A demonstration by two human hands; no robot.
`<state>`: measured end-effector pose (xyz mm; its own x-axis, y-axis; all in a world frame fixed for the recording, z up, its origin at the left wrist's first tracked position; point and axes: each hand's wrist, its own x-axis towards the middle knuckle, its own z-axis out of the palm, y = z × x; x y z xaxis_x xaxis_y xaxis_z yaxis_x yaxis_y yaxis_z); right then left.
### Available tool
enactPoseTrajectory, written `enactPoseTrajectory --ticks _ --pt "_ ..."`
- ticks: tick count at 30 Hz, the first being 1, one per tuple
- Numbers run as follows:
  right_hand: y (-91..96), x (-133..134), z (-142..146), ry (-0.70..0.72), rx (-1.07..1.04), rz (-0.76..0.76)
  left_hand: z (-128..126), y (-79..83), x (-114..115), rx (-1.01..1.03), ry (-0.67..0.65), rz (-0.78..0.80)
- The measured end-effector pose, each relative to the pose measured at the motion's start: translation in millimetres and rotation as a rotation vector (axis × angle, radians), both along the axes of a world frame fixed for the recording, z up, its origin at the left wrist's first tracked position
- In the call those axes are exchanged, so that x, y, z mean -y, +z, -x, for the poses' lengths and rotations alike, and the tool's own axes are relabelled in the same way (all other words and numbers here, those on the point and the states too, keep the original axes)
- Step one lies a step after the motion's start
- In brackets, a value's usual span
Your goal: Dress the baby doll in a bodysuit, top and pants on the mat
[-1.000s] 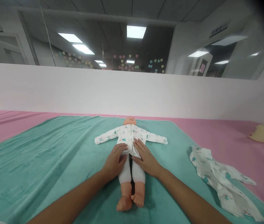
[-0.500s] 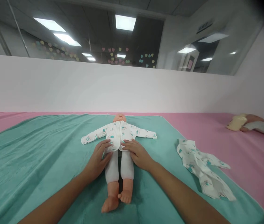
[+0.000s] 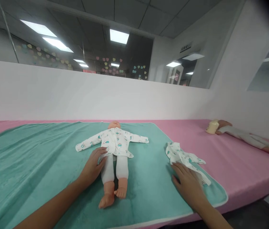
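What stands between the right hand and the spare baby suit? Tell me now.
Nothing does: the right hand already rests on the baby suit, touching it, and the suit lies on the green mat.

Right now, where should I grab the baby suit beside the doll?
Probably the bunched middle of the baby suit, from the near side, where the right hand touches it: it lies loose on the teal mat, so a fold pinches easily.

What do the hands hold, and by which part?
The left hand touches the white printed baby top's hem; the right hand lies on a loose white printed garment; whether either grips cannot be told.
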<state>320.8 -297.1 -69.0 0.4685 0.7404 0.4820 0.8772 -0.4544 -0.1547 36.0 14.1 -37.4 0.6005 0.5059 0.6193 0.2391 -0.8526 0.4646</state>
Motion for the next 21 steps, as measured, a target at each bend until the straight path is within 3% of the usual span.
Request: enactPoseTrajectory --ticks 3,6,8,11,14,16,19,21 --pt "-13.6 40 -28 -0.135 0.060 0.016 0 1.3 5 0.011 -0.023 -0.061" --pt "-16.2 59 -52 -0.198 0.024 -0.017 1 2.9 12 0.020 -0.060 -0.153" --pt "-7.7 60 -54 -0.257 -0.022 -0.044 4 2.4 20 0.019 -0.092 -0.234" --pt "20.8 50 -25 -0.260 -0.279 -0.064 12 -0.9 45 0.000 -0.184 -0.332" --pt "59.9 32 32 0.058 -0.681 -0.140 26 3.0 88 -0.024 -0.285 -0.289" --pt "87.2 20 73 0.276 -0.973 -0.223 37 17.9 122 -0.060 -0.307 -0.156" --pt "124.9 4 127 0.570 -1.310 -0.309 52 59.2 171 -0.236 -0.427 0.171" --pt "145.5 -6 156 0.796 -1.463 -0.310 58 90.2 196 -0.218 -0.538 0.349"
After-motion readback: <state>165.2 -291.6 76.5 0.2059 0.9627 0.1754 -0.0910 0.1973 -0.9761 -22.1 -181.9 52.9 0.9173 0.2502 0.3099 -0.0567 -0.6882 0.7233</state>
